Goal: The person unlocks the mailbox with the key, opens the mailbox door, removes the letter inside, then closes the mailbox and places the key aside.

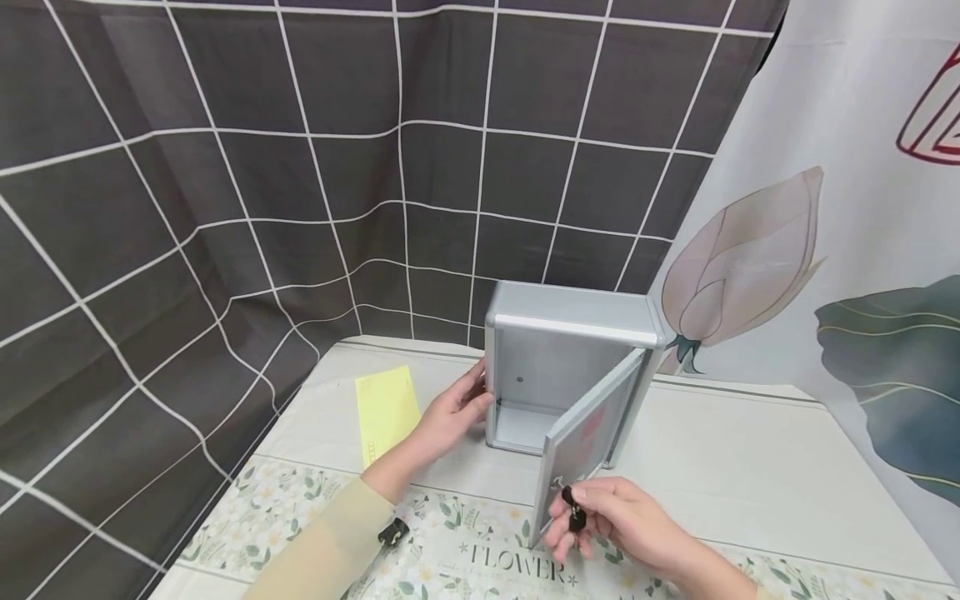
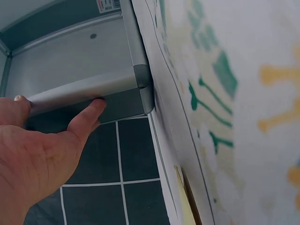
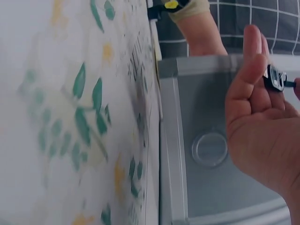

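Observation:
A grey metal mailbox (image 1: 573, 308) stands upright on the table, its hinged door (image 1: 588, 446) swung out towards me. My left hand (image 1: 453, 404) rests against the box's left side, fingers along the outer wall and thumb at the front edge. In the left wrist view that thumb (image 2: 86, 119) touches the wall just by the rim. My right hand (image 1: 618, 521) pinches small keys (image 1: 576, 518) with black heads at the free edge of the door. The right wrist view shows one black key head (image 3: 273, 78) between the fingers; whether a key sits in the lock is hidden.
A yellow envelope (image 1: 386, 408) lies flat on the table, left of the box. The flower-print tablecloth (image 1: 480, 508) covers the front. Behind hangs a dark gridded curtain (image 1: 442, 250), with a pale lotus-print cloth (image 1: 847, 150) at the right.

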A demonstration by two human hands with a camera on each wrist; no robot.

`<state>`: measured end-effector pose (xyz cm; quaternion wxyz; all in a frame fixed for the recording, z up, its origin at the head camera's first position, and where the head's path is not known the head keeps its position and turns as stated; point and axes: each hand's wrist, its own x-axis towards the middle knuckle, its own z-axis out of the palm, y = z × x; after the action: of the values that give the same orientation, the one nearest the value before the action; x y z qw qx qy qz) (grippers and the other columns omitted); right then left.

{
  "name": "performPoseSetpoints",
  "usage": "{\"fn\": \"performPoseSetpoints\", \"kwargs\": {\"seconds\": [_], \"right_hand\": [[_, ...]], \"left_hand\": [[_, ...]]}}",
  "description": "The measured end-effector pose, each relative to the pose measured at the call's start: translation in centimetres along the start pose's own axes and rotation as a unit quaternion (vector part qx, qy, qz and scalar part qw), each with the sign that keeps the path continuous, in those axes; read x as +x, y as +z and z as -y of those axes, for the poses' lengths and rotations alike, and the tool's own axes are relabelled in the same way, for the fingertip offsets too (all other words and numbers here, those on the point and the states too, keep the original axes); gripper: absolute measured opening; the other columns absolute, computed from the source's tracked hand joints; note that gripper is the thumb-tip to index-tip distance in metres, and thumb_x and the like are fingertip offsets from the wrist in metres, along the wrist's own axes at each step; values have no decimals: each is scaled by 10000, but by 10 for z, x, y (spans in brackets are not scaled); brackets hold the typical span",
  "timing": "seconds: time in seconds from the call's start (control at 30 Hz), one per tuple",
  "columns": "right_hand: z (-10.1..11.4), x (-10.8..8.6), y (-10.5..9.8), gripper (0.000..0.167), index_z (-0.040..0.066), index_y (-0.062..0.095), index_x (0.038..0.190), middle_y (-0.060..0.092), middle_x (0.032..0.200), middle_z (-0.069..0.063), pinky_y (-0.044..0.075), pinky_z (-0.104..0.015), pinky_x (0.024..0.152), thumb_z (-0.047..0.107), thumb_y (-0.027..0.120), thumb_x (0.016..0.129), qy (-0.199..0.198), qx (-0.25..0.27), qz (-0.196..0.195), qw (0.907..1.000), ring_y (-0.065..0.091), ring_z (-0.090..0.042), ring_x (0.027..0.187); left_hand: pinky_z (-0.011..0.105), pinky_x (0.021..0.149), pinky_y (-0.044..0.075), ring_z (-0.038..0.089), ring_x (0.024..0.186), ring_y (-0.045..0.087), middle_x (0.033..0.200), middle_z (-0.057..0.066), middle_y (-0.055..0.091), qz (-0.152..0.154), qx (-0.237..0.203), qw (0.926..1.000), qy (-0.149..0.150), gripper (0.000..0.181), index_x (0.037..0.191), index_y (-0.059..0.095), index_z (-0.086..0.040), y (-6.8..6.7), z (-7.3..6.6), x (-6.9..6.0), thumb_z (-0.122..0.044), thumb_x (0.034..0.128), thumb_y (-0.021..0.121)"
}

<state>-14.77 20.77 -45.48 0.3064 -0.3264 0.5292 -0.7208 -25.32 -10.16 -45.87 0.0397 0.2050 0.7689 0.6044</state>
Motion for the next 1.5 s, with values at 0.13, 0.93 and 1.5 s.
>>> {"fn": "performPoseSetpoints", "kwargs": {"seconds": [0.13, 0.93, 1.5], "right_hand": [[-2, 11, 5, 475, -283, 558, 1276, 823, 1155, -205, 628, -187, 730, 120, 310, 1228, -29, -211, -377, 9991, 834, -226, 1000], [-6, 71, 21, 456, -132, 657, 1275, 827, 1103, -207, 638, -244, 694, 288, 501, 1188, 661, -680, -2439, 9651, 836, -229, 924], [-10, 99, 19, 460, -146, 647, 1280, 831, 1091, -196, 615, -225, 648, 291, 551, 1172, 490, -517, -2996, 9514, 831, -213, 889]], "left_hand": [[434, 1147, 584, 363, 1581, 467, 1768, 154, 392, -4, 46, 10000, 23, 688, 1780, 297, -283, 1, -2, 1, -317, 1169, 609], [432, 1101, 618, 406, 1527, 529, 1730, 215, 437, -58, -113, 9999, 34, 678, 1775, 323, -251, 2, -4, 3, -269, 1165, 619], [522, 1117, 602, 422, 1498, 557, 1708, 227, 467, -71, -217, 9997, 66, 666, 1772, 329, -228, 3, -2, 0, -251, 1170, 614]]}}
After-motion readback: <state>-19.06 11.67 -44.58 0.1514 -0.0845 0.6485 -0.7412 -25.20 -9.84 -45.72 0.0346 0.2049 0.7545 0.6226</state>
